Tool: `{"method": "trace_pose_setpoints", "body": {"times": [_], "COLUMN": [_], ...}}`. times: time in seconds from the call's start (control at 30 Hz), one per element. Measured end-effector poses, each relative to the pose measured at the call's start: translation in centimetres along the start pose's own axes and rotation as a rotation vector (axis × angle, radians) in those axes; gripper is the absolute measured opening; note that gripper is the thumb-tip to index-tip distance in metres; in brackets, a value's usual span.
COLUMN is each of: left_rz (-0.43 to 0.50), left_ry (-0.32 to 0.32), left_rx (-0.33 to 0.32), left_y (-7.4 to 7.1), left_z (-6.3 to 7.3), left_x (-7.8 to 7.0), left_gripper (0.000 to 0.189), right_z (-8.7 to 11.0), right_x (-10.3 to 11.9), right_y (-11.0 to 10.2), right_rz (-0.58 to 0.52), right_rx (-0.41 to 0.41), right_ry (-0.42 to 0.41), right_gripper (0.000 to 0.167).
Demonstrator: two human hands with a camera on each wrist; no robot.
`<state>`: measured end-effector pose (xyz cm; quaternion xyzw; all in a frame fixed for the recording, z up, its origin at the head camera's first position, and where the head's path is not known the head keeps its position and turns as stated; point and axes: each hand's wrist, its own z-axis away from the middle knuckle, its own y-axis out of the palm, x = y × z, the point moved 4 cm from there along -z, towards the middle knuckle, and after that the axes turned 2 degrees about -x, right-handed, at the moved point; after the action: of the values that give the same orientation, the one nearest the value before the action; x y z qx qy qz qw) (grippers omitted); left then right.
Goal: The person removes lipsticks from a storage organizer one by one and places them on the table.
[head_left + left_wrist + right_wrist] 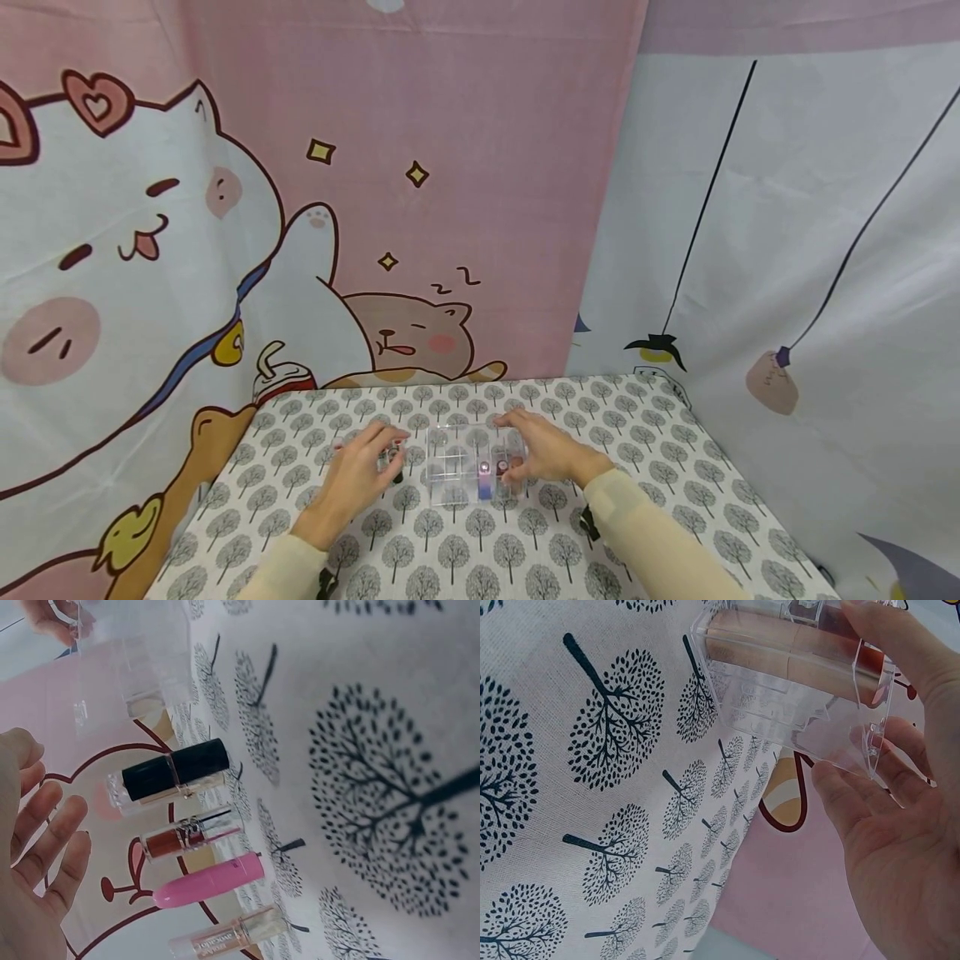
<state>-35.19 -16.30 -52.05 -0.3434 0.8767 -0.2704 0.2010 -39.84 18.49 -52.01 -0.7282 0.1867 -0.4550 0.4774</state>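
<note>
Right grip (547,450) clamps clear organizer (447,468); left grip (360,468), fingers apart near lipsticks (210,882), seems at pick-up, next needing a light pinch.

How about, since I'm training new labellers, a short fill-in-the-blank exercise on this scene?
1. The hand on the clear box is the person's ____ one.
2. The person's left hand is holding ____.
3. In the left wrist view, the smooth opaque tube with a rounded end is coloured ____.
4. The white tablecloth is printed with dark ____.

Missing words: right; nothing; pink; trees.
</note>
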Motion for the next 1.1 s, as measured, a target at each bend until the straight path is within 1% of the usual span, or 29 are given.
{"method": "trace_pose_setpoints", "body": {"times": [0.1, 0.23, 0.3, 0.33, 0.47, 0.6, 0.9, 1.1], "left_rz": [-0.002, -0.039, -0.043, -0.039, 0.007, 0.022, 0.067, 0.083], "left_ry": [-0.010, -0.072, -0.091, -0.091, -0.047, -0.003, 0.022, 0.030], "left_rx": [0.008, 0.061, 0.081, 0.083, 0.068, 0.051, 0.038, 0.053], "left_y": [0.1, 0.3, 0.5, 0.6, 1.0, 1.5, 2.6, 3.2], "left_z": [-0.2, -0.3, -0.4, -0.4, -0.8, -1.0, -1.3, -1.5], "left_x": [-0.5, -0.9, -1.1, -1.2, -1.7, -2.4, -3.8, -4.6], "left_gripper": [0.034, 0.035, 0.036, 0.035, 0.034, 0.034, 0.034, 0.034], "right_z": [0.0, 0.1, 0.1, 0.1, 0.2, 0.2, 0.4, 0.6], "right_x": [0.0, 0.1, 0.2, 0.2, 0.3, 0.2, 0.2, 0.4], "right_y": [0.0, -0.1, -0.1, -0.1, -0.2, -0.1, -0.1, -0.2], "right_rz": [-0.002, -0.007, -0.011, -0.010, -0.014, -0.019, -0.005, 0.006], "right_rx": [0.000, 0.004, 0.005, 0.006, 0.006, 0.005, -0.005, -0.007], "right_ry": [-0.001, 0.003, 0.005, 0.006, 0.010, 0.014, -0.005, 0.002], "right_gripper": [0.104, 0.103, 0.102, 0.102, 0.102, 0.103, 0.102, 0.102]}}
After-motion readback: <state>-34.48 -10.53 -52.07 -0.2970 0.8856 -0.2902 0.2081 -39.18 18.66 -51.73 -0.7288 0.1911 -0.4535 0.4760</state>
